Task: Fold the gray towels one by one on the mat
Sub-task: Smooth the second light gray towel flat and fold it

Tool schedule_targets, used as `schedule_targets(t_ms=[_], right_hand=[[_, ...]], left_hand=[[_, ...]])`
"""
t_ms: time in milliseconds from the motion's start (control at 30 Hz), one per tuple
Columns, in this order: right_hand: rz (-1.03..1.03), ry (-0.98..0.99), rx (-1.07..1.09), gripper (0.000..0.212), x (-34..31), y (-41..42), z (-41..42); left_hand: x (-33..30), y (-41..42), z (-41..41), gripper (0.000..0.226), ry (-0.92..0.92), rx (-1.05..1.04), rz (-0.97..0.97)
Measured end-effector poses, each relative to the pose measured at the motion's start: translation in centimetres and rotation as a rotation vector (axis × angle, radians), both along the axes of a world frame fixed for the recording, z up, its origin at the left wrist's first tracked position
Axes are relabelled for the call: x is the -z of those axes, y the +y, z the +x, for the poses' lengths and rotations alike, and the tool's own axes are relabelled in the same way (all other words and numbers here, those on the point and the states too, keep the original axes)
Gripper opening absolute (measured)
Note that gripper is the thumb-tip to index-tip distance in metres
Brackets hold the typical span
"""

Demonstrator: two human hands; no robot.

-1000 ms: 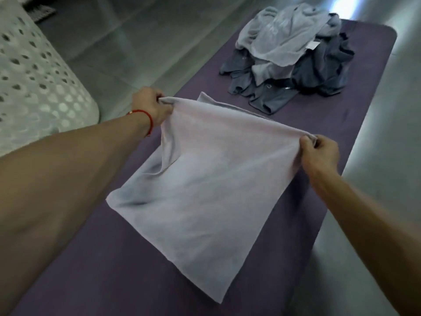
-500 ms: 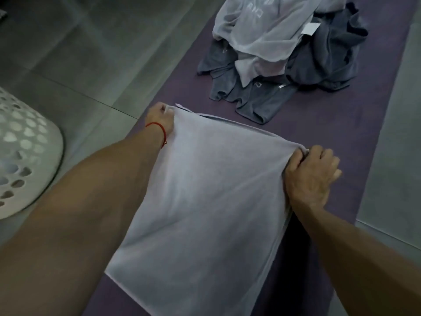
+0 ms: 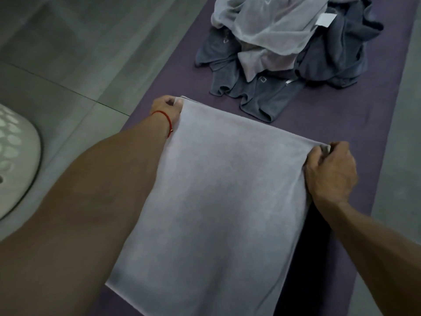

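Note:
A light gray towel [image 3: 216, 201] lies spread along the purple mat [image 3: 341, 115], doubled over with its far edge toward the pile. My left hand [image 3: 167, 108], with a red string on the wrist, pinches the far left corner. My right hand [image 3: 330, 172] grips the far right corner, fingers curled round the edge. Both corners sit low at the mat. Beyond the towel lies a heap of unfolded towels [image 3: 289, 46], dark gray below and light gray on top.
A white perforated laundry basket [image 3: 16, 156] stands on the gray tiled floor [image 3: 79, 53] to the left of the mat. More gray floor runs along the mat's right edge.
Both hands have carried the towel's corners forward and down toward the mat, and the towel now lies flatter. The view has moved closer to the pile.

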State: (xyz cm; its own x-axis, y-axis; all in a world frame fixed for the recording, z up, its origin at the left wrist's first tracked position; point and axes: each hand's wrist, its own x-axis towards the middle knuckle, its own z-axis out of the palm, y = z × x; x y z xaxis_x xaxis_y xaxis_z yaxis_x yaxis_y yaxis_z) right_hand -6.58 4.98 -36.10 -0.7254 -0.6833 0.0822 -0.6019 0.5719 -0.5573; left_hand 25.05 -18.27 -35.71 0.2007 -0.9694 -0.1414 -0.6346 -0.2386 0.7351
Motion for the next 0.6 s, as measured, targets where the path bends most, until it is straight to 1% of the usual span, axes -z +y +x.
schedule_targets(t_ms=[100,133,200,233,267,300,367,400,433,500,533,600], right_hand=[[0.026,0.042,0.001,0.029,-0.1,0.1,0.1],[0.025,0.048,-0.007,0.029,-0.2,0.2,0.2],[0.032,0.042,-0.032,0.030,-0.2,0.3,0.2],[0.039,0.037,-0.039,0.031,-0.3,0.4,0.2],[0.047,0.034,-0.041,0.032,-0.5,0.4,0.3],[0.048,0.036,-0.044,0.033,-0.7,0.5,0.3],[0.052,0.028,-0.058,0.036,-0.9,0.6,0.5],[0.050,0.011,-0.065,0.037,-1.1,0.6,0.5],[0.052,-0.008,-0.085,0.039,-1.1,0.5,0.4],[0.091,-0.055,-0.183,0.048,-0.9,0.8,-0.6],[0.128,-0.097,-0.250,0.056,-1.3,1.0,-1.4],[0.218,-0.189,-0.315,0.085,-2.7,1.8,-2.2]], left_hand=[[-1.0,0.1,-0.2,0.014,0.005,0.019,0.040],[-1.6,0.3,0.2,0.015,0.031,0.016,0.063],[-2.3,1.8,1.8,0.026,0.133,0.014,0.144],[-2.7,3.2,3.0,0.029,0.177,0.041,0.151],[-3.1,5.4,4.3,0.028,0.163,0.086,0.119],[-3.4,7.9,5.6,0.024,0.087,0.132,0.053],[-3.4,14.0,9.2,0.022,-0.205,0.185,-0.060],[-3.3,17.3,10.9,0.023,-0.359,0.182,-0.065],[-3.3,20.6,12.6,0.023,-0.465,0.150,-0.015],[-3.2,26.5,14.9,0.027,-0.599,0.047,0.123],[-3.0,28.7,15.8,0.029,-0.657,0.016,0.151],[-2.8,31.5,17.1,0.033,-0.736,-0.005,0.175]])
